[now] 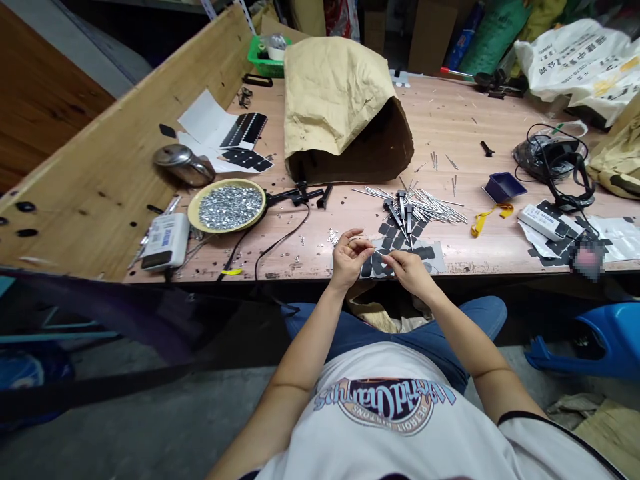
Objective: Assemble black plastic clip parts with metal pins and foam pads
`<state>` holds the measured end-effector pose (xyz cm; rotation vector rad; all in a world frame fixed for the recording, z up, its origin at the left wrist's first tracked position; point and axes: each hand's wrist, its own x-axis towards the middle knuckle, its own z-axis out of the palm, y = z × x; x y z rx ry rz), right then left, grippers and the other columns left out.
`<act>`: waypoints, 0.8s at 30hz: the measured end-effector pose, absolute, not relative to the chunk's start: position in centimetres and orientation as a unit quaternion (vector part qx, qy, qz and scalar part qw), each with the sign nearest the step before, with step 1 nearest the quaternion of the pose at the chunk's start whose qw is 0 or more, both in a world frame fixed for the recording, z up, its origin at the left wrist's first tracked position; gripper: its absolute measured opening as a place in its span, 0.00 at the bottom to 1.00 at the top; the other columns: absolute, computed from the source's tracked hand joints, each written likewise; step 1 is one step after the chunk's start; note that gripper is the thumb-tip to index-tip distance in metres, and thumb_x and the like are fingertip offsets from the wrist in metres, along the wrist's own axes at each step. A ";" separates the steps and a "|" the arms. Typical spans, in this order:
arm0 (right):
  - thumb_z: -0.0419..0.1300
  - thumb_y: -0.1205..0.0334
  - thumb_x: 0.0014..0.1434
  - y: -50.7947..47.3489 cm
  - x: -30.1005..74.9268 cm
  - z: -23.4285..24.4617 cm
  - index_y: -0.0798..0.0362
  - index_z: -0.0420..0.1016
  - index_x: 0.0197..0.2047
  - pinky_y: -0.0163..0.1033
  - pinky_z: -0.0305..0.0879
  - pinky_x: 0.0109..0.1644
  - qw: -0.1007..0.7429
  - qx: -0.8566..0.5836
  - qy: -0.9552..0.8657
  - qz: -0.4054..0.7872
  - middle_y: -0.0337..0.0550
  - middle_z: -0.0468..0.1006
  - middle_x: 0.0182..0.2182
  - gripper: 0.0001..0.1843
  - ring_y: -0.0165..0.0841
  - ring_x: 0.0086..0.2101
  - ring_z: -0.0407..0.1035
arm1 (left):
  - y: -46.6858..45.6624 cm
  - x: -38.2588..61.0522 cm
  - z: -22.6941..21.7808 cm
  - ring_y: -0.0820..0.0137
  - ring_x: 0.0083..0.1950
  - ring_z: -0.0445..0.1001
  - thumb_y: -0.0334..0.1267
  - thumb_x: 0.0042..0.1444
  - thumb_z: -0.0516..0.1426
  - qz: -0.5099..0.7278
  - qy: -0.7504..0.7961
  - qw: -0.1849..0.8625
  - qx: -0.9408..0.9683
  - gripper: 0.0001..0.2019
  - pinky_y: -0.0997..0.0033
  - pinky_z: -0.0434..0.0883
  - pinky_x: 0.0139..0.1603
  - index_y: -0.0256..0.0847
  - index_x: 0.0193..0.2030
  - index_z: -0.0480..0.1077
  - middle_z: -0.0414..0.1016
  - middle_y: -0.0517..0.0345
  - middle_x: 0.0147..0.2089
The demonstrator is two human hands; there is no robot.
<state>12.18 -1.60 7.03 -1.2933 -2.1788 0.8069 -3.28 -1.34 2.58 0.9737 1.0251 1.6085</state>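
- And here we are at the front edge of the workbench (453,133): the left hand (349,259) and right hand (406,273) are up together at bottom centre, close enough to nearly touch!
- The left hand is curled in tight, thumb and fingertips (364,248) pinched together, with the fingers closed rather than spread.
- The right hand comes in from the other side, thumb and forefinger (386,260) nipping a thin metal pin (377,253). That pin sits right between the two hands, and it's so fine that the exact grip at the left end is hard to make out.
- Just beneath the hands, a grey sheet (434,260) carrying black pads (395,243) lies at the bench edge.
- Right above that sheet, a heap of metal pins (435,208) sprawls at centre, with dark-handled tools (401,205) lying across it.
- Over to the left, a yellow-rimmed dish (205,207) is piled with small silver pieces (231,207), and a white power bank (165,241) sits near the lower left.
- Dominating the upper centre is a big kraft paper sack (340,110), lying on its side with its mouth open.
- Out on the right, a small blue tray (504,187) sits beside a yellow strap (493,219), with a tangle of black cable (555,160) beyond them.
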 end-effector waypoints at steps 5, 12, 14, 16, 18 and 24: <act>0.54 0.50 0.60 -1.9 12.3 6.8 0.51 0.71 0.30 0.33 0.61 0.34 0.279 -0.498 -0.782 0.251 0.40 0.76 0.27 0.15 0.30 0.27 0.68 | -1.5 -3.4 2.6 0.74 0.31 0.74 0.44 0.38 0.68 0.655 0.417 0.479 0.410 0.27 0.73 0.70 0.38 0.41 0.45 0.65 0.74 0.62 0.28; 0.49 0.53 0.63 -2.1 12.6 7.3 0.53 0.72 0.30 0.32 0.61 0.34 0.248 -0.457 -0.799 0.302 0.39 0.73 0.24 0.18 0.28 0.26 0.65 | -1.5 -3.5 2.6 0.77 0.30 0.72 0.45 0.41 0.67 0.648 0.368 0.500 0.441 0.26 0.77 0.69 0.34 0.39 0.46 0.66 0.73 0.62 0.27; 0.50 0.52 0.63 -2.3 12.8 7.1 0.53 0.74 0.37 0.33 0.63 0.35 0.261 -0.441 -0.796 0.321 0.41 0.73 0.28 0.16 0.28 0.28 0.67 | -1.4 -3.2 2.2 0.79 0.28 0.71 0.45 0.42 0.67 0.648 0.356 0.516 0.432 0.26 0.78 0.68 0.33 0.39 0.46 0.66 0.72 0.63 0.27; 0.51 0.53 0.62 -2.6 13.5 6.5 0.52 0.74 0.45 0.33 0.65 0.35 0.272 -0.423 -0.797 0.334 0.43 0.73 0.34 0.16 0.28 0.29 0.67 | -1.4 -2.8 1.6 0.79 0.28 0.70 0.45 0.42 0.66 0.645 0.354 0.532 0.418 0.25 0.79 0.68 0.33 0.39 0.47 0.66 0.71 0.63 0.27; 0.51 0.56 0.62 -2.8 14.7 5.7 0.51 0.74 0.49 0.34 0.66 0.34 0.267 -0.433 -0.797 0.326 0.44 0.71 0.37 0.16 0.26 0.27 0.67 | -1.4 -2.2 1.0 0.78 0.30 0.71 0.44 0.42 0.66 0.628 0.361 0.550 0.416 0.26 0.78 0.69 0.35 0.40 0.47 0.66 0.72 0.63 0.28; 0.50 0.69 0.60 -2.4 18.8 3.7 0.52 0.77 0.46 0.36 0.63 0.31 0.136 -0.695 -0.697 0.110 0.47 0.67 0.39 0.17 0.28 0.25 0.64 | -1.4 -1.3 -0.2 0.75 0.37 0.72 0.40 0.45 0.65 0.594 0.421 0.535 0.427 0.25 0.76 0.69 0.37 0.42 0.50 0.66 0.73 0.55 0.41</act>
